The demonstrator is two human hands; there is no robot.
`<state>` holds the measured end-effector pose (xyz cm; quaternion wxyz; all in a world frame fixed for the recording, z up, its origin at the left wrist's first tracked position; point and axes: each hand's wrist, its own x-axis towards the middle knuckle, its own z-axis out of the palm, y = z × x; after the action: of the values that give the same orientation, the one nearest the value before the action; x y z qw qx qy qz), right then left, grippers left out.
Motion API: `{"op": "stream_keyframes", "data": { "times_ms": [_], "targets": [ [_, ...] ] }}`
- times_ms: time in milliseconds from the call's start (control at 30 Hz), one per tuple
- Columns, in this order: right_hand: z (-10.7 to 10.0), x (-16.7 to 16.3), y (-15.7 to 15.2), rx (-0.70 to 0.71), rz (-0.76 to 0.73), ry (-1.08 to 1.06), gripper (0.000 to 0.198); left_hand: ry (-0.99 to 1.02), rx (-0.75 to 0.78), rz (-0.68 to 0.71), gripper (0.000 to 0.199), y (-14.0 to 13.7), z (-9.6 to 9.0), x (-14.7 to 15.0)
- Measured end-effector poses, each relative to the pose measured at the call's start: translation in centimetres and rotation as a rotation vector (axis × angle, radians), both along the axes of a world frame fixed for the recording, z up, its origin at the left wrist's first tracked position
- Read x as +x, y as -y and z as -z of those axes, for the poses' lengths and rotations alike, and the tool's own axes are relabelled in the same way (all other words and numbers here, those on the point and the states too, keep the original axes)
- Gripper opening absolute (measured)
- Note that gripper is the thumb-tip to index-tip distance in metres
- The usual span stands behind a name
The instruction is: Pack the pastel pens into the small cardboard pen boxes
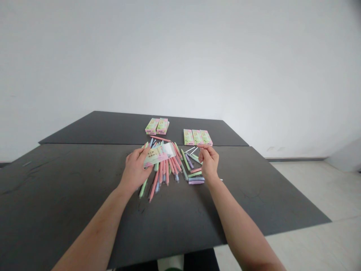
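My left hand is closed around a flat pink-and-green cardboard box, thumb on top. The box's white end flap stands open towards the right. Under and around it lies a loose heap of pastel pens in pink, green and blue. My right hand hovers to the right of the heap with its fingers curled and pressed together; whatever they may hold is hidden. Close to its fingertips are thin white sticks. A few purple and blue pens lie beside its wrist.
Three matching boxes lie side by side behind my right hand. Another group of boxes, partly stacked, sits farther back to the left. Everything rests on a dark table against a white wall.
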<state>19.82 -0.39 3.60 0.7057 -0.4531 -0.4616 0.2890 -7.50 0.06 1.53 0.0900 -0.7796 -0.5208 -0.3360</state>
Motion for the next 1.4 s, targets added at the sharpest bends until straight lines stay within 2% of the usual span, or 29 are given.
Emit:
{"op": "stream_keyframes", "data": {
  "times_ms": [133,200,300,433,600,767,1000,1300,1400],
  "targets": [
    [0.1,-0.4,0.4,-0.082,-0.068,0.143,0.020,0.014,-0.011,-0.030,0.062,0.0,-0.3,0.0],
    [0.1,-0.8,0.8,-0.164,-0.152,0.361,0.020,0.015,-0.013,-0.036,0.063,0.1,-0.4,0.1],
    [-0.2,-1.7,1.8,-0.253,-0.241,0.817,0.019,0.019,-0.012,-0.034,0.064,0.1,-0.4,0.2],
    [-0.6,-3.0,3.0,-0.384,-0.219,1.276,0.024,0.011,-0.011,-0.029,0.064,0.2,-0.4,0.3],
    [-0.7,-4.2,3.8,-0.525,-0.201,1.532,0.036,0.006,0.000,-0.034,0.064,0.2,-0.3,0.3],
    [-0.3,-4.9,3.8,-0.528,-0.203,1.604,0.036,-0.007,-0.019,-0.030,0.065,0.2,-0.2,0.2],
    [0.5,-5.0,3.6,-0.564,-0.132,1.555,0.030,-0.005,-0.007,-0.019,0.064,0.0,0.1,0.1],
    [-1.2,-2.6,2.9,-0.551,-0.025,1.375,0.023,0.002,-0.024,-0.024,0.061,0.0,-0.1,0.1],
    [-1.6,-1.3,2.3,-0.498,-0.003,1.279,0.017,-0.007,-0.026,-0.026,0.061,0.0,0.0,0.1]
  ]
}}
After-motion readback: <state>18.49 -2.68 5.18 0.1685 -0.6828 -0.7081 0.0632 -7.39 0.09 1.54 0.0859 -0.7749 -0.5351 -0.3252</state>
